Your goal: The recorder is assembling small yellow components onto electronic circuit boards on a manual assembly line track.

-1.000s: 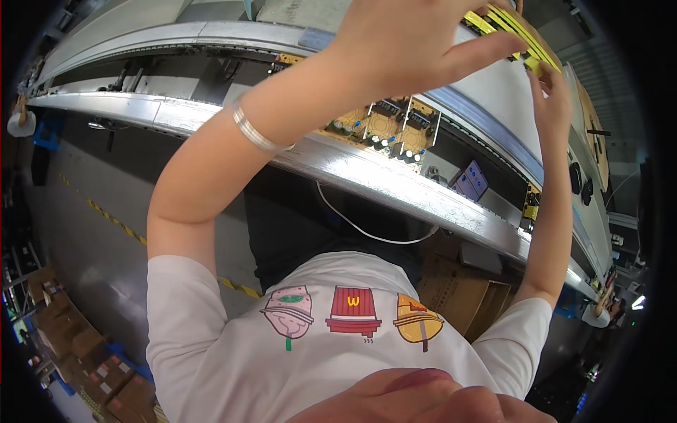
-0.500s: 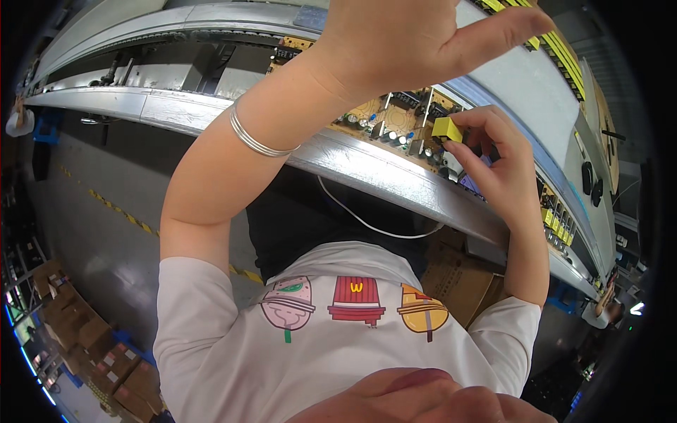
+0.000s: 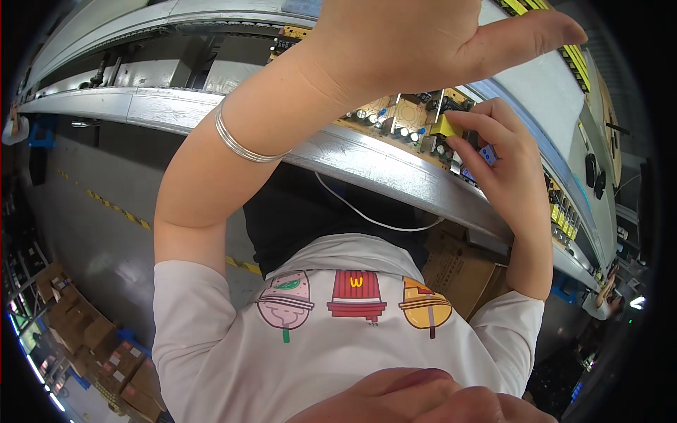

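Factory floor, electronics assembly line. Giveaways: conveyor (image 3: 162,111) with long metal rails (image 3: 398,173), carrying circuit boards (image 3: 405,113) studded with components. Yellow-black tape (image 3: 118,209) on grey floor (image 3: 99,247), cartons (image 3: 99,335) stacked at left, another person (image 3: 598,305) farther down the line, right side.

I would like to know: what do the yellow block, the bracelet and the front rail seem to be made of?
Yellow block, in the right hand: perhaps plastic or tape-wrapped; evenly coloured and boxy, but too small to be sure.
Bracelet: apparently polished metal; thin silvery bands with bright glints.
Front rail: probably bare metal, perhaps aluminium; silver-grey with streaky bright reflections.
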Demonstrator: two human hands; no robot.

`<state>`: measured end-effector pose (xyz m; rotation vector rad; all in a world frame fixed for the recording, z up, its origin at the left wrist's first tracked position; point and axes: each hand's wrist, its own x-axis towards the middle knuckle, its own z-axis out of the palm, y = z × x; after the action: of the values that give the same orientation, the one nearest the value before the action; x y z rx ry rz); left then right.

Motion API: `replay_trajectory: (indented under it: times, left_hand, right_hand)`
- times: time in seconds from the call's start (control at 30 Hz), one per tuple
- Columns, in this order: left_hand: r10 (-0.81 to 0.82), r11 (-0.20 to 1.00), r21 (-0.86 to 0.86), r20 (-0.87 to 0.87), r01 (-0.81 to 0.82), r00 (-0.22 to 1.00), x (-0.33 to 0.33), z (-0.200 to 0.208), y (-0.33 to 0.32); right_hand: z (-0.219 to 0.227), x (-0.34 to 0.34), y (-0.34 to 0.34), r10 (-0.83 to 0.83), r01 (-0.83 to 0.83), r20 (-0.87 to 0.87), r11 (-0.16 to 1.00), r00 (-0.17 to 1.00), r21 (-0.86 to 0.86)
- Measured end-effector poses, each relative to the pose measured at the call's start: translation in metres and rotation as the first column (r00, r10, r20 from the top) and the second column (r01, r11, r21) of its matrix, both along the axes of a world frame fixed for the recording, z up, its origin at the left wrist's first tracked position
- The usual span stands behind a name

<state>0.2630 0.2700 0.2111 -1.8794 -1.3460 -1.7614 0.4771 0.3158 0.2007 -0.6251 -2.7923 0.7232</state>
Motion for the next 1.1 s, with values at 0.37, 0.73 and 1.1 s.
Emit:
replay_trajectory:
  times: [0.37, 0.73, 1.1]
  left_hand:
    - [0.128, 0.839, 0.543, -0.136, -0.034, 0.982, -0.025, 0.002, 0.032]
    - [0.499, 0.849, 0.337, -0.255, -0.407, 0.828, -0.021, 0.006, -0.008]
    - [0.293, 0.855, 0.479, -0.127, -0.200, 0.948, -0.027, 0.008, 0.018]
  right_hand:
    - [0.014, -0.001, 0.010, 0.008, -0.001, 0.036, 0.982, 0.999, -0.188]
    - [0.000, -0.021, 0.180, -0.128, 0.234, -0.205, 0.707, 0.970, 0.668]
    - [0.012, 0.002, 0.124, -0.188, 0.261, -0.366, 0.952, 0.912, 0.161]
